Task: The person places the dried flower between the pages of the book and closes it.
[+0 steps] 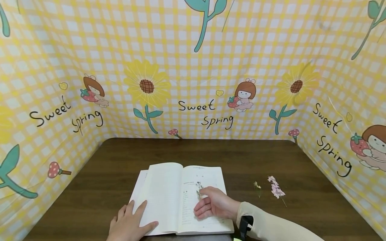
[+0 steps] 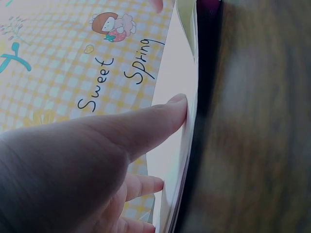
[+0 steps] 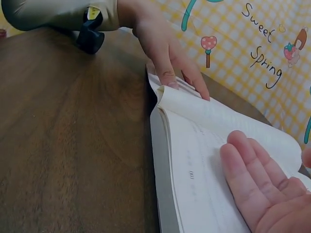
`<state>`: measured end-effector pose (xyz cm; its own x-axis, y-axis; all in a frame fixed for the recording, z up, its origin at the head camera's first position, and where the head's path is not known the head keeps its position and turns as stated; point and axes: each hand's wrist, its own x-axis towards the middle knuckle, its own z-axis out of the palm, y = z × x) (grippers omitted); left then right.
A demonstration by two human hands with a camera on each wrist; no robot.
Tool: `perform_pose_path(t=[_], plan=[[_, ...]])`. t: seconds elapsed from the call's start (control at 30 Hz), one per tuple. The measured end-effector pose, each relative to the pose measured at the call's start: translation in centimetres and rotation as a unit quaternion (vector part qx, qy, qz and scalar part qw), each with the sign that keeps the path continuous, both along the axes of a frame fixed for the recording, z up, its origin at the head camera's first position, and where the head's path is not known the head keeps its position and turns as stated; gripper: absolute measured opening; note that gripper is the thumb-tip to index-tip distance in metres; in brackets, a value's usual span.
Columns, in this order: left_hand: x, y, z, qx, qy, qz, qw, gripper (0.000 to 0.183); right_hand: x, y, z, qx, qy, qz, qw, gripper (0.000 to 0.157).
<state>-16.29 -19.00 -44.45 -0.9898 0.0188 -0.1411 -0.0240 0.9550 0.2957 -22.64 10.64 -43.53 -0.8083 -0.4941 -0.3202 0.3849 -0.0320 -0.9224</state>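
I see the left hand (image 1: 128, 224) with fingers spread on the left side of an open, white-paged paper book (image 1: 164, 194). Over the right page, a slender, greenish flower sprig (image 1: 198, 188) is pinched by the right hand (image 1: 215, 203). Farther right, my dark-brown wooden worktop (image 1: 319, 207) bears a tiny yellowish floret (image 1: 257, 185), then a pink blossom spray (image 1: 275, 188).

Bright, even light is filling the head view; at lower centre the book (image 1: 164, 197) is showing near-white. From the left wrist, the book is washing out at centre, the left hand (image 2: 92, 160) is lying shaded at lower left, the table (image 2: 257, 121) is blurring at right. From the right wrist, the right hand (image 3: 265, 194) is softly shadowing the book.
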Motion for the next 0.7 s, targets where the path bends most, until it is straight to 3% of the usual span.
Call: perform_pose_path(t=[0.27,0.43,0.7], plan=[[0.1,0.1,-0.2,0.004,0.004,0.002,1.0,0.1,0.8,0.9,0.7,-0.003,0.004,0.023,1.0,0.036],[0.3,0.3,0.1,0.007,0.013,0.0,0.9999,0.1,2.0,2.4,1.3,-0.051,0.019,0.031,0.998,0.04],[0.7,0.5,0.6,0.006,0.03,-0.004,0.9995,0.097,3.4,6.6,1.5,-0.123,0.035,0.02,0.992,0.025]])
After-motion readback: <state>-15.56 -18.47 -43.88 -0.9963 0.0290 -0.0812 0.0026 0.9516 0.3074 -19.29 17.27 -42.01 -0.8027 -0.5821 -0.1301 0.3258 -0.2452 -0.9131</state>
